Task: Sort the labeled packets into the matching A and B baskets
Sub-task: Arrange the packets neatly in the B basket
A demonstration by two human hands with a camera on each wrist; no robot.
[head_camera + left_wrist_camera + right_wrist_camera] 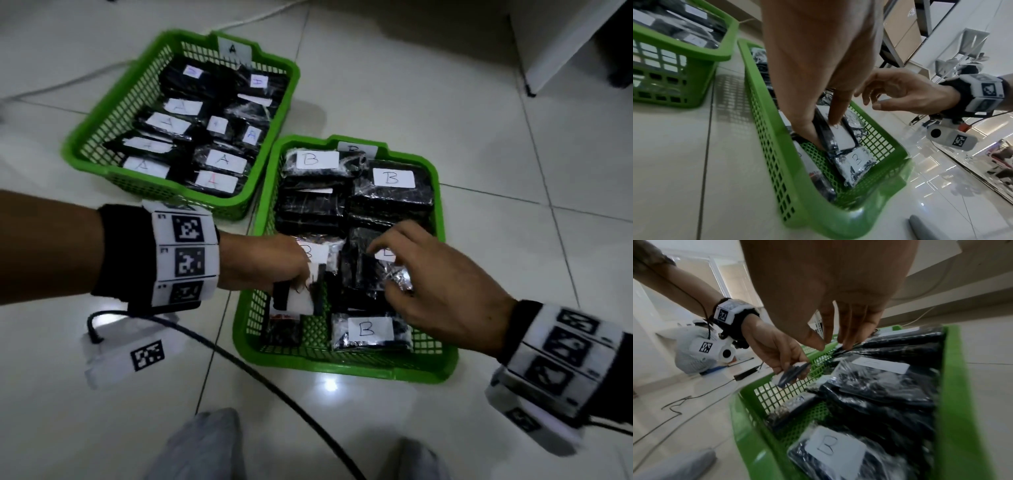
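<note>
Basket A [78, 144] at the upper left holds several black packets labeled A. Basket B [346, 368] [818, 211] [955, 402] beside it holds several packets labeled B. My left hand [294, 274] [818, 123] [785, 360] grips a black packet with a white label [298, 299] [840, 137] [791, 374] just inside basket B's left wall; my finger covers most of its letter. My right hand [387, 267] [834, 345] [875, 100] hovers over basket B's middle, its relaxed fingertips touching the crinkled plastic of a packet [370, 270] [851, 350], nothing held between thumb and fingers.
The baskets stand side by side on a white tiled floor. A black cable [257, 370] runs across the floor in front of basket B, and a white cord [68, 85] lies behind basket A. White furniture [565, 44] stands at the upper right. My knees [202, 445] are at the bottom edge.
</note>
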